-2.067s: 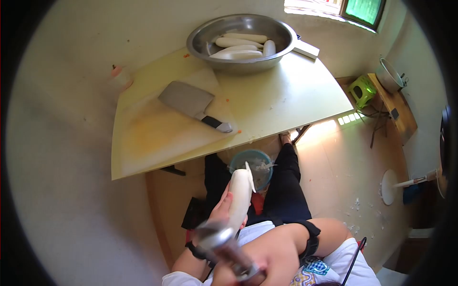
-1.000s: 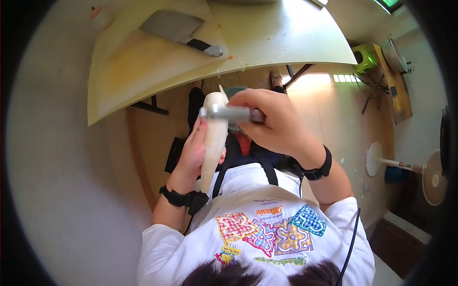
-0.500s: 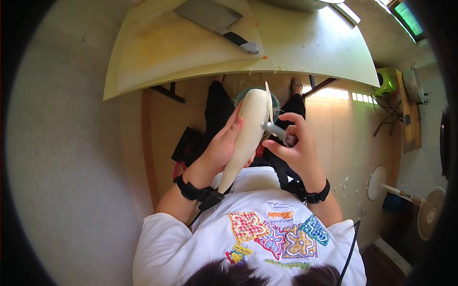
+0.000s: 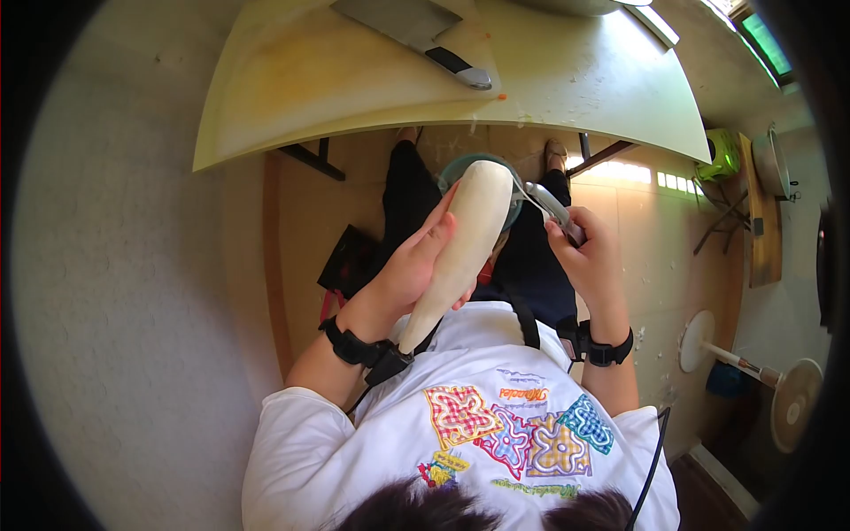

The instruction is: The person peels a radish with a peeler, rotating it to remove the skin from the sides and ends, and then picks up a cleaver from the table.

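A long white radish (image 4: 469, 239), pale and smooth with a tapering lower end, is tilted in front of my chest. My left hand (image 4: 418, 263) is wrapped round its left side and underside. In my right hand (image 4: 589, 257) is a metal peeler (image 4: 551, 203), held by its handle just right of the radish's upper end and apart from it. A thin strip of peel (image 4: 529, 196) shows between the radish and the peeler. Below the radish, between my feet, stands a bluish bin (image 4: 456, 168), partly hidden.
A cleaver (image 4: 425, 44) lies on a cutting board (image 4: 292, 80) on the table (image 4: 602, 88) ahead, with small orange and pale scraps around. A fan (image 4: 797, 403) stands at right, near a wooden board (image 4: 763, 212) and a green object (image 4: 722, 155). White bits litter the floor.
My right hand and the peeler have moved right, away from the radish's side. The strip of peel that stood along its upper edge now hangs by the peeler. My left hand keeps its hold.
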{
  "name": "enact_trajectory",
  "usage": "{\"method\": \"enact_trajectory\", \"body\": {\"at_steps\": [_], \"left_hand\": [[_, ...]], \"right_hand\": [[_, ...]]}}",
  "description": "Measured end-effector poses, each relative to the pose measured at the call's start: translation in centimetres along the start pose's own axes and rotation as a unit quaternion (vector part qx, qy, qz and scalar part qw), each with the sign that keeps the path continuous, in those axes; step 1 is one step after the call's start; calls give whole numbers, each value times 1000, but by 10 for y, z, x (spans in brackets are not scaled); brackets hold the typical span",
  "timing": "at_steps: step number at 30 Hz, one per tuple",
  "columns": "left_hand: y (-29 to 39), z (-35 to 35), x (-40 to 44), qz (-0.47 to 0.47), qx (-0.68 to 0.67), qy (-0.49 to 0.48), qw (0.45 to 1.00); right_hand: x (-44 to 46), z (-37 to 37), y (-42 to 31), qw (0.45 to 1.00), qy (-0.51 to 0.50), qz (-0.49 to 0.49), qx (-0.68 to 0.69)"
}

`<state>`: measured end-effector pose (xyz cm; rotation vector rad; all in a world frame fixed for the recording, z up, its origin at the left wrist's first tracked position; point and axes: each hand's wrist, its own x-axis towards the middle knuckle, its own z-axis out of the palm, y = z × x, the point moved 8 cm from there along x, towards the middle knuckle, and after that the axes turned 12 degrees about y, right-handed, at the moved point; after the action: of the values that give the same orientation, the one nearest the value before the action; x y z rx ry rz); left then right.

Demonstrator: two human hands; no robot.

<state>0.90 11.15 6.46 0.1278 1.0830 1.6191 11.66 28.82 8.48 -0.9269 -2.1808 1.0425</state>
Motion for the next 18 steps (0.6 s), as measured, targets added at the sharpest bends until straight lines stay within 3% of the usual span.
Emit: {"method": "enact_trajectory", "body": {"at_steps": [4, 7, 9, 10, 18], "left_hand": [[1, -2, -2, -2, -12, 19, 1000], [-1, -1, 1, -11, -31, 16, 999], [-5, -2, 3, -23, -43, 20, 999], [-8, -2, 3, -36, -56, 24, 998], [-17, 7, 1, -81, -88, -35, 992]], "right_hand": [[-4, -11, -13, 1000, -6, -15, -22], [-18, -12, -26, 995, -70, -8, 65], [-27, -7, -37, 990, -105, -42, 82], [-31, -4, -50, 983, -131, -114, 65], [-32, 4, -53, 980, -128, -127, 81]]}}
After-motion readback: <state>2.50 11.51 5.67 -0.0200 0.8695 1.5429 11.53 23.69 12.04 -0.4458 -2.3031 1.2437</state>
